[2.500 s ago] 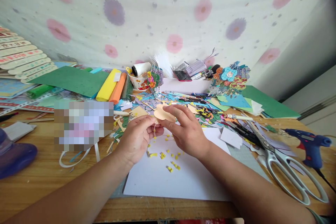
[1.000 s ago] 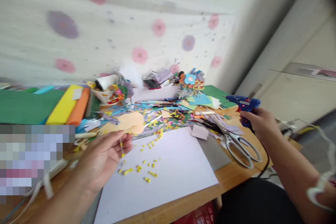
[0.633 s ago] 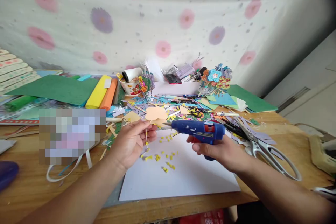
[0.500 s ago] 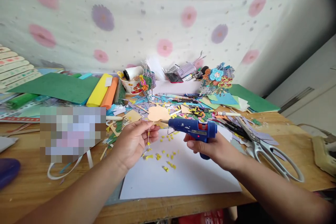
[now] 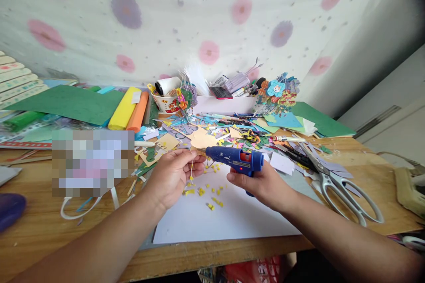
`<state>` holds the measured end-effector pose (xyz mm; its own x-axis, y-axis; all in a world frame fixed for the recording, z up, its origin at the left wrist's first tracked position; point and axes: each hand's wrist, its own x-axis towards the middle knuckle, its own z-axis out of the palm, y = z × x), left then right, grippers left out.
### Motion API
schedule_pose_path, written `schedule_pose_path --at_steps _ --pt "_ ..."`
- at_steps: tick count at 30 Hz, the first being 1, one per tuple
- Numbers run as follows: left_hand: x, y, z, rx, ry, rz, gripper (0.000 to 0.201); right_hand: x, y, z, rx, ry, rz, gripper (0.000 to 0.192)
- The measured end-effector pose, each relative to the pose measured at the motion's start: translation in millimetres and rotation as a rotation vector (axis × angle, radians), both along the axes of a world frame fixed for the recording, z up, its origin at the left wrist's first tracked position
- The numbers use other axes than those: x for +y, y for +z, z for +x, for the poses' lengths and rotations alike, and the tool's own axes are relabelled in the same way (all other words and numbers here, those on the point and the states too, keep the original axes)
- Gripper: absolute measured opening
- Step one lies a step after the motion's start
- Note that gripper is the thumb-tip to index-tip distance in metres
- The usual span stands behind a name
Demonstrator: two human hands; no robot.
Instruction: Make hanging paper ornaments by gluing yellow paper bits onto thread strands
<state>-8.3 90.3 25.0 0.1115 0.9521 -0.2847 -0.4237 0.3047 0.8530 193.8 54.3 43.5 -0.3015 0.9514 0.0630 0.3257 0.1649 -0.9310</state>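
The peach paper cutout (image 5: 202, 140) sits just above your left hand (image 5: 172, 177), whose thumb and fingertips are pinched together on the thin stem below it, so the shape stands upright over your knuckles. Your right hand (image 5: 262, 183) is wrapped tight around the grip of the blue glue gun (image 5: 234, 159), which lies nearly level with its nozzle pointing left; the tip is just beside the base of the cutout, right where your left fingers pinch. Whether the tip touches the paper cannot be told.

Under both hands lies a white sheet (image 5: 232, 216), and small yellow paper bits (image 5: 209, 192) are scattered on it below your left fingertips. To the right of your glue-gun hand, well apart, large scissors (image 5: 345, 190) lie on the wooden table (image 5: 43, 225). Beyond the cutout is a heap of coloured paper scraps (image 5: 239, 130), and further left of your pinch lie yellow and orange rolls (image 5: 133, 110).
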Motion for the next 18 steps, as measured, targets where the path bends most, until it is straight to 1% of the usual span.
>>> schedule_pose_path --at_steps 5,8,13,18 --pt "0.0 1.0 -0.1 0.011 0.01 0.003 0.018 -0.5 -0.1 -2.2 0.006 0.006 0.032 0.009" --pt "0.1 2.3 0.1 0.015 0.017 0.025 0.02 -0.3 -0.5 -1.9 -0.007 -0.001 0.046 0.01" --pt "0.0 2.5 0.1 0.037 0.011 0.047 0.022 1.1 -1.2 0.4 -0.016 0.017 0.08 0.024" --pt "0.2 1.7 0.5 0.044 0.017 0.057 0.02 1.4 -2.9 2.4 -0.021 0.028 0.068 0.037"
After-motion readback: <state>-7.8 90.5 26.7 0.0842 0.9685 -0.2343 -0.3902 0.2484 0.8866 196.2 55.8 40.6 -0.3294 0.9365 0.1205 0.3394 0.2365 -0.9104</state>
